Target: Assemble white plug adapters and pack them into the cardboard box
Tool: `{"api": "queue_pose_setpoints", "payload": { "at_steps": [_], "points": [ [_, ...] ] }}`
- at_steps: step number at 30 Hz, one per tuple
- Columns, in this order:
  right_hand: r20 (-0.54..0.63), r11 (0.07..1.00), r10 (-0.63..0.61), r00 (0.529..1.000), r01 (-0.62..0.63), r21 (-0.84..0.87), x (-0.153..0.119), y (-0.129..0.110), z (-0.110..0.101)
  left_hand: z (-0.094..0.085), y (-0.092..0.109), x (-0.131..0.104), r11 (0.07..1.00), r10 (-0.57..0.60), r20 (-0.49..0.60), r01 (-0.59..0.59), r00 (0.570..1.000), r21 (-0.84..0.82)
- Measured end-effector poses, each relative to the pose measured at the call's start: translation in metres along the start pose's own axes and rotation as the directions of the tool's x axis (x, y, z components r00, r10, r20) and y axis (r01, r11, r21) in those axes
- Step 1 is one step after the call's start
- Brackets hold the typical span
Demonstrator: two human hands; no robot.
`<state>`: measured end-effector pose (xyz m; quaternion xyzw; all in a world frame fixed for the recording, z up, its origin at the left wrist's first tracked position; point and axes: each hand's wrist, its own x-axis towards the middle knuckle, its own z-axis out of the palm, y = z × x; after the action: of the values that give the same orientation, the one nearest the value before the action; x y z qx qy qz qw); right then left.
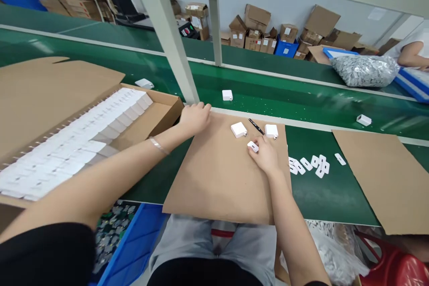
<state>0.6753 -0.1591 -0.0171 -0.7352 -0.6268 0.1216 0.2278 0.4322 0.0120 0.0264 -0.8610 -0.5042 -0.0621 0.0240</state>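
My right hand (pixel 264 154) pinches a small white slotted piece (pixel 253 146) above the cardboard sheet (pixel 224 178). Just beyond it on the sheet lie a white square case (pixel 238 130), a black pen (pixel 256 126) and another white case (pixel 271 131), both cases with a small metal part at a corner. My left hand (pixel 196 118) rests at the sheet's far left corner, beside the metal post, its fingers curled; whether anything is under them is hidden. More white slotted pieces (pixel 305 164) lie scattered right of the sheet.
An open carton (pixel 167 103) with rows of white cases stands at left. Single white cases (pixel 227 95) sit on the green conveyor (pixel 284 98). A metal post (pixel 167 35) rises near my left hand. Another cardboard sheet (pixel 385 174) lies right; a blue bin (pixel 134 241) is below left. A person's arm shows far right.
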Motion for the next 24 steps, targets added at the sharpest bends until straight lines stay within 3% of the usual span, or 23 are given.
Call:
{"api": "queue_pose_setpoints", "payload": {
  "at_steps": [3,7,12,19,22,24],
  "points": [
    [-0.012,0.997,0.04,0.999,-0.041,-0.062,0.004,-0.001,0.001,0.032,0.028,0.052,0.991,-0.11,-0.049,0.106,0.993,-0.081],
    [0.004,0.994,0.063,0.998,-0.062,-0.092,0.008,0.0,0.002,0.062,0.055,0.112,0.93,-0.294,-0.088,0.264,0.952,-0.255],
    [0.016,0.989,0.099,0.995,-0.097,-0.111,0.01,-0.001,0.006,0.081,0.082,0.155,0.918,-0.274,-0.059,0.243,0.96,-0.313],
    [0.007,0.988,0.108,0.994,-0.107,-0.115,0.008,-0.002,0.005,0.075,0.103,0.158,0.958,-0.113,-0.021,0.103,0.993,-0.267],
    [-0.027,0.987,0.133,0.991,-0.135,-0.09,0.008,-0.003,0.002,0.062,0.106,0.137,0.912,-0.028,-0.1,-0.016,0.995,-0.411],
    [-0.078,0.985,0.16,0.984,-0.164,-0.052,0.008,-0.004,-0.001,0.048,0.107,0.11,0.813,0.008,-0.21,-0.128,0.978,-0.567]
  ]
}}
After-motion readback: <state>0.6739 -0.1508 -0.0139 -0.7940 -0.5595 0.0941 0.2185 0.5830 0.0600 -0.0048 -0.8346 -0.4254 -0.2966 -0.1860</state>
